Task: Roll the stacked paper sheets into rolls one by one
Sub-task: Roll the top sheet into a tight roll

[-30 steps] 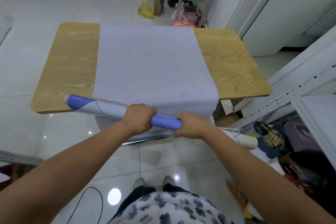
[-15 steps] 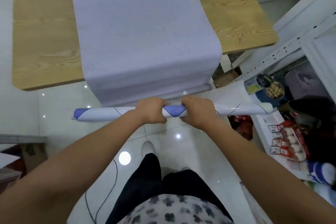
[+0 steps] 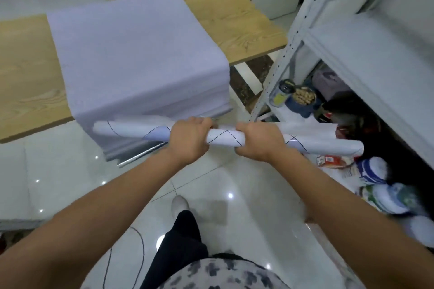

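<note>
Two fists, left hand and right hand, around one slim, glossy paper roll.

Only one view is given: a wide-angle camera worn on the head, pointed forward and steeply down. The worktop is seen from above at close range, tilted in the frame, its far right corner pushed up near the top edge. The left grip and right grip on the paper roll are caught mid-frame, just this side of the worktop's near edge. The floor is looked at straight below, and the shelf rack is bent along the right side.
</note>
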